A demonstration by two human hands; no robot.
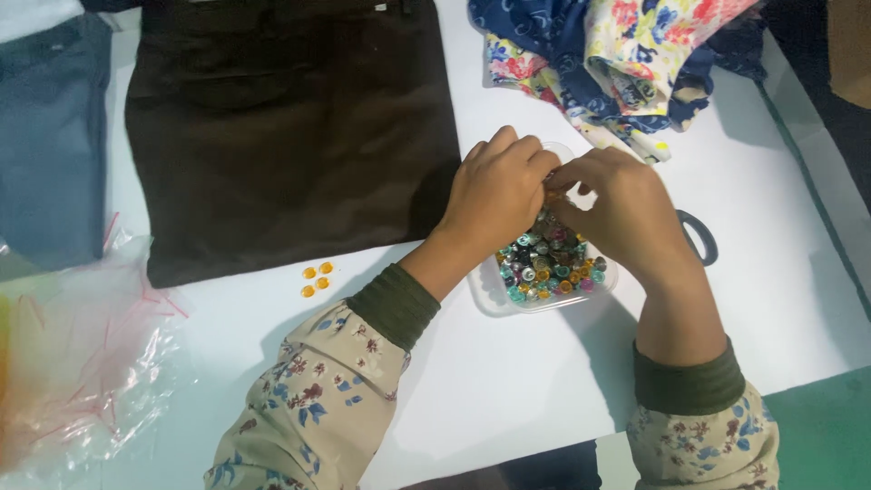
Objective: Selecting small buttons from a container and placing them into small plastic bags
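Observation:
Both of my hands hover together over a clear plastic container (490,295) filled with several small colourful gems (549,268). My left hand (494,191) has its fingers curled, its fingertips meeting those of my right hand (617,209) above the container. A small orange piece seems pinched between the fingertips, but the fingers hide it. Three small orange gems (317,278) lie on the white table (490,381) left of the container, just below a dark brown cloth (290,127).
Blue denim fabric (50,136) lies at the far left, with crinkled clear plastic bags (82,354) below it. Floral fabric (626,63) is piled at the top right. A dark loop handle (700,238) pokes out behind my right hand. The table's edge runs along the right.

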